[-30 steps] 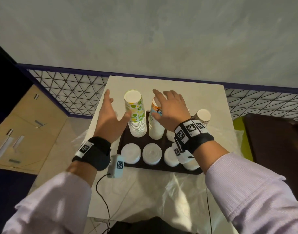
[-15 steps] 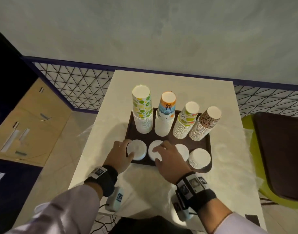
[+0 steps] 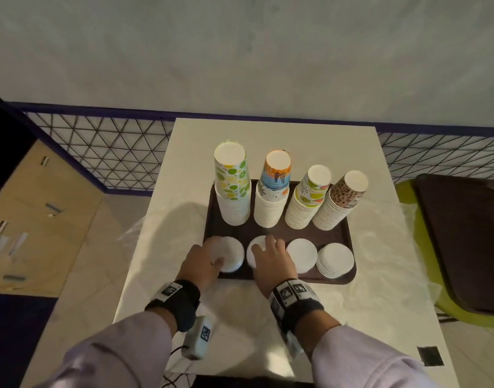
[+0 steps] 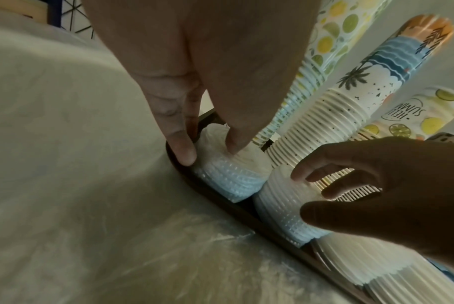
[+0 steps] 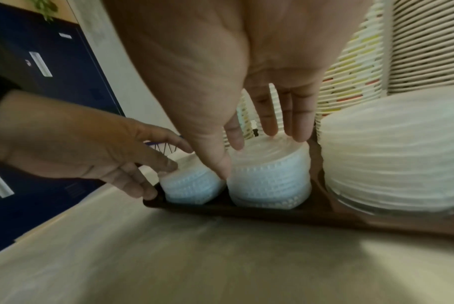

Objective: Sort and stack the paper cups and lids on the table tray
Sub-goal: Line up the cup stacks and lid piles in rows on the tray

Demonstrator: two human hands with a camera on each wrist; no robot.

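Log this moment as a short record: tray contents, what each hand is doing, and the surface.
tray: brown tray on a white table
back row: four stacks of upturned paper cups
front row: four stacks of white lids
left hand: left hand grips the leftmost lid stack, thumb and fingers on its sides
right hand: right hand rests fingertips on the second lid stack

A white table (image 3: 274, 141) carries a dark brown tray (image 3: 279, 233) toward its far edge. Thin clear plastic sheeting (image 3: 380, 289) spreads over the near half, under the tray. A small black patch (image 3: 430, 356) sits at the near right corner.
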